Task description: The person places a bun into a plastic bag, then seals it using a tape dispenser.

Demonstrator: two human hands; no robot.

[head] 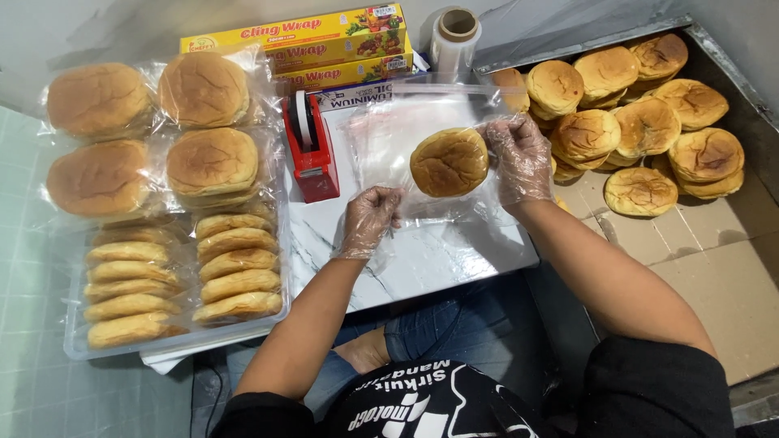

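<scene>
- Clear plastic gloves cover both hands, which work over a white marble-patterned board (pixel 422 259) resting across the person's lap
- the right hand (pixel 521 158) has its fingers curled around the right edge of a round golden bun (pixel 449 161), gripping it at the mouth of a clear plastic bag (pixel 389 138); the bun shows through the film and seems partly inside the bag, though how far in I cannot tell
- the left hand (pixel 369 219) pinches the lower left edge of that bag between thumb and fingers, holding the film taut just above the board
- a red tape dispenser (pixel 311 146) stands on the board just left of the bag, with a white roll in its top
- behind it, against the wall, lie stacked yellow boxes of wrap (pixel 324 45), and beside them stands a roll of clear film (pixel 454 36) on a cardboard core
- to the right, a metal-edged tray lined with cardboard (pixel 714 268) holds a heap of loose buns (pixel 649 122), unwrapped and piled against its far corner, near the right hand
- to the left, a clear plastic tray (pixel 77 345) holds bagged buns (pixel 154 203): four flat ones at the far end, and two rows stood on edge nearer the person
- pale green tile floor (pixel 32 365) shows beyond the left tray
</scene>
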